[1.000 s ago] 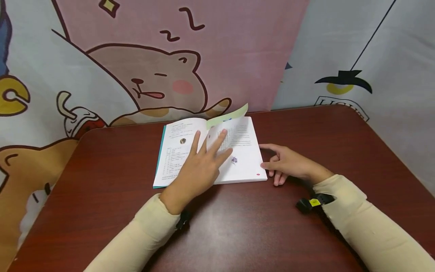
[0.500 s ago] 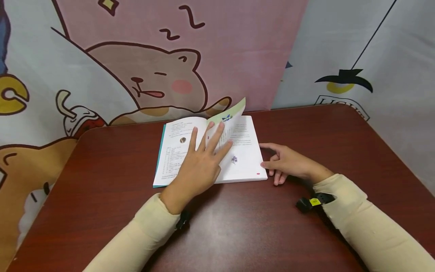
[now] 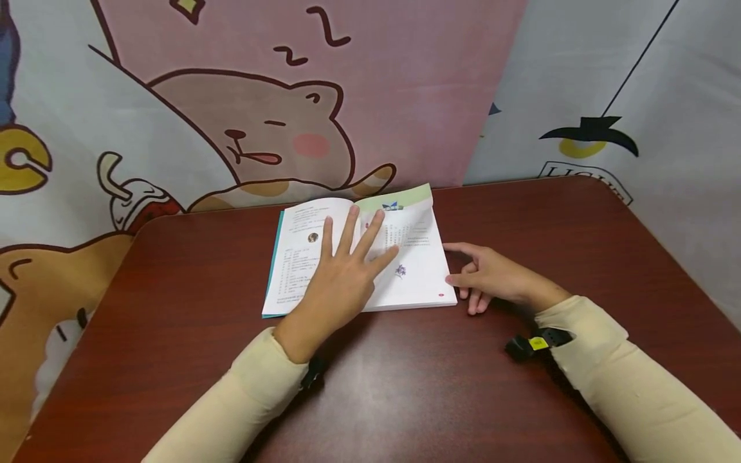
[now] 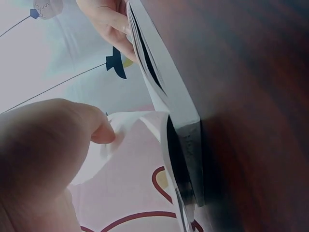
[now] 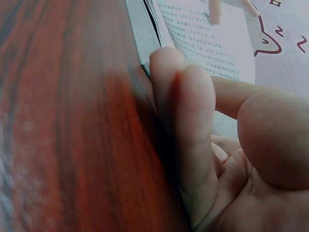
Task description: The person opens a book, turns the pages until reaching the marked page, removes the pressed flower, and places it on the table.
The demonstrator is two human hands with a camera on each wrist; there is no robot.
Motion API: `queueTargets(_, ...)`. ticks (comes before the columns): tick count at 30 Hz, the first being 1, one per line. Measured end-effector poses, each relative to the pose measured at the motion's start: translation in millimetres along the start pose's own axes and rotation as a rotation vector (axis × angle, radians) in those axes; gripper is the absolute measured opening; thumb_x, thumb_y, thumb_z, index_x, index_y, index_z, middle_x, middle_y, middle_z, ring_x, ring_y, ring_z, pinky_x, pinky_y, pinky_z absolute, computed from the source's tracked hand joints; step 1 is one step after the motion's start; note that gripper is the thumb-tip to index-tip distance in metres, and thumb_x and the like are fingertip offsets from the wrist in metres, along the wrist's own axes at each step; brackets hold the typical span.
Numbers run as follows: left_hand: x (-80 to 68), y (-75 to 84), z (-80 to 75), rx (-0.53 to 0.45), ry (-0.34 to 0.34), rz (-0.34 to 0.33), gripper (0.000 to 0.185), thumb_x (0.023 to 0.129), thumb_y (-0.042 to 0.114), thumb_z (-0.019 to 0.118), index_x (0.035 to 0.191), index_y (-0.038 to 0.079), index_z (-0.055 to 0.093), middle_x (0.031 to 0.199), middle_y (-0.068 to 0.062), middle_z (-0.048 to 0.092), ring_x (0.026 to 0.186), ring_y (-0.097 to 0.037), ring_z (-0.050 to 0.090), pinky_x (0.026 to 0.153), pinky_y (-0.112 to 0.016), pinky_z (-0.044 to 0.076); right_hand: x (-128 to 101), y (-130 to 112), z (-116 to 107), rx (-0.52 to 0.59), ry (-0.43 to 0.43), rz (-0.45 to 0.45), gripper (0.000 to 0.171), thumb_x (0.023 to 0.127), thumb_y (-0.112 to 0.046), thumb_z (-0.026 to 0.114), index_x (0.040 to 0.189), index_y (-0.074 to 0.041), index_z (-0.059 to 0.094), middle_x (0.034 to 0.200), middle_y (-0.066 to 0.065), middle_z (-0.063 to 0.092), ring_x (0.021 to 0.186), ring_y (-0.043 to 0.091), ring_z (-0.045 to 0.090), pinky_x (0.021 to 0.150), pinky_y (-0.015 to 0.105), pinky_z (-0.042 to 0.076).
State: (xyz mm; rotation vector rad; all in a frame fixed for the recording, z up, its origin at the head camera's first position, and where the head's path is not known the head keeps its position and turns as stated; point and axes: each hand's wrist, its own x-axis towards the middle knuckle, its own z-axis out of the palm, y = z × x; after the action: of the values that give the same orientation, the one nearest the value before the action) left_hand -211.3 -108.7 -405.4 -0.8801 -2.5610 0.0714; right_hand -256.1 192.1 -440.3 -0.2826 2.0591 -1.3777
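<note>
An open book (image 3: pixel 421 278) with a teal cover edge lies on the dark red table (image 3: pixel 405 392) near its far side. My left hand (image 3: pixel 343 275) rests flat across the middle of the book, fingers spread and straight, pressing a page with a green top strip (image 3: pixel 405 197). My right hand (image 3: pixel 496 278) lies on the table at the book's right edge, fingers loosely bent, thumb tip touching the edge. The left wrist view shows the book's page block (image 4: pixel 186 118) edge-on beside my left hand (image 4: pixel 46 145). In the right wrist view my right hand (image 5: pixel 203 125) sits against the book's corner (image 5: pixel 145 43).
A fabric backdrop (image 3: pixel 260 122) printed with a sleeping cartoon bear hangs right behind the table's far edge. A grey printed cloth (image 3: pixel 666 96) covers the right side. A black wrist strap with a yellow tag (image 3: pixel 531 344) sits on my right sleeve.
The page with the green strip, raised a second ago, has dropped down flatter onto the right side. My left fingers shifted slightly with it. The right hand stayed put.
</note>
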Motion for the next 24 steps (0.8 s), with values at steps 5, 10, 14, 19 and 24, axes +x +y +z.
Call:
queueTargets(5, 0.5, -0.2, 0.1, 0.02, 0.004, 0.008, 0.055, 0.085, 0.016, 0.066, 0.139, 0.027, 0.06, 0.167, -0.012, 0.022, 0.155, -0.04, 0.013, 0.12, -0.066, 0.014, -0.4, 0.8, -0.6, -0.001, 0.0, -0.004, 0.079, 0.096, -0.02, 0.067, 0.159, -0.016, 0.019, 0.073, 0.013, 0.061, 0.053, 0.027, 0.069, 0.051, 0.045, 0.058)
queueTargets(10, 0.7, -0.6, 0.8, 0.056, -0.026, -0.047, 0.055, 0.086, 0.019, 0.065, 0.141, 0.025, 0.058, 0.167, -0.011, 0.022, 0.154, -0.043, 0.009, 0.122, -0.062, 0.012, -1.4, 0.1, -1.0, -0.002, 0.001, -0.007, 0.08, 0.096, -0.02, 0.068, 0.159, -0.016, 0.019, 0.073, 0.012, 0.061, 0.052, 0.026, 0.069, 0.051, 0.044, 0.058)
queueTargets(14, -0.2, -0.7, 1.9, 0.073, -0.013, -0.087, 0.053, 0.085, 0.02, 0.068, 0.137, 0.024, 0.061, 0.166, -0.011, 0.024, 0.153, -0.047, 0.01, 0.119, -0.066, 0.013, -2.6, 0.1, -1.3, -0.004, 0.001, -0.005, 0.08, 0.096, -0.02, 0.067, 0.159, -0.015, 0.019, 0.073, 0.013, 0.061, 0.053, 0.026, 0.069, 0.051, 0.044, 0.058)
queueTargets(19, -0.8, -0.2, 2.3, 0.073, 0.022, -0.076, 0.049, 0.086, 0.022, 0.069, 0.135, 0.02, 0.063, 0.162, -0.013, 0.034, 0.153, -0.039, 0.022, 0.121, -0.062, 0.017, -3.1, 0.1, -0.9, -0.005, 0.003, -0.004, 0.079, 0.096, -0.02, 0.067, 0.159, -0.015, 0.019, 0.073, 0.012, 0.061, 0.052, 0.025, 0.069, 0.051, 0.044, 0.058)
queueTargets(24, -2.2, 1.3, 1.0, 0.072, -0.054, -0.064, 0.059, 0.089, 0.033, 0.071, 0.143, 0.017, 0.055, 0.159, -0.012, 0.04, 0.151, -0.033, 0.03, 0.123, -0.055, 0.018, -3.6, -0.4, -1.3, 0.003, 0.004, 0.004, 0.08, 0.096, -0.02, 0.067, 0.159, -0.016, 0.019, 0.074, 0.013, 0.061, 0.052, 0.026, 0.069, 0.051, 0.044, 0.058)
